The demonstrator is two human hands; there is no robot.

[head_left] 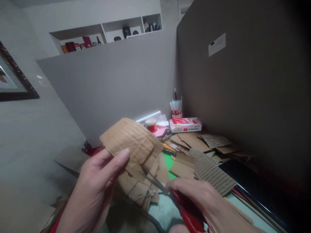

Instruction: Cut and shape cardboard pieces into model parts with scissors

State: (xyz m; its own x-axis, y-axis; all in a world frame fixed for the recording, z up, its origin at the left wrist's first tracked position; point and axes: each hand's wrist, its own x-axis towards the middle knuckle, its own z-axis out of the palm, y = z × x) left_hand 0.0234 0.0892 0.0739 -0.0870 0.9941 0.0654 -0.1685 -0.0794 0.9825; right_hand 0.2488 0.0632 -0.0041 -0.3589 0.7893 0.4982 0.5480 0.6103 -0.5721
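Note:
My left hand (97, 184) pinches a creased piece of brown kraft paper (131, 139) between thumb and fingers, raised above the table. In my right hand (199, 197) is a pair of red-handled scissors (179, 204), gripped by the handles. The scissor blades are parted and point left, at the lower edge of the paper; whether they touch it I cannot tell. Below lie several loose brown paper scraps (143, 191). Right of the scissors rests a piece of corrugated cardboard (213, 171).
A tissue pack (186, 125), a red and white paper cup (152, 125) and a pen holder (177, 113) stand at the back. More cardboard (217, 140) and a glossy black panel (252, 184) lie at the right. Grey partitions (121, 77) enclose the table's back and right.

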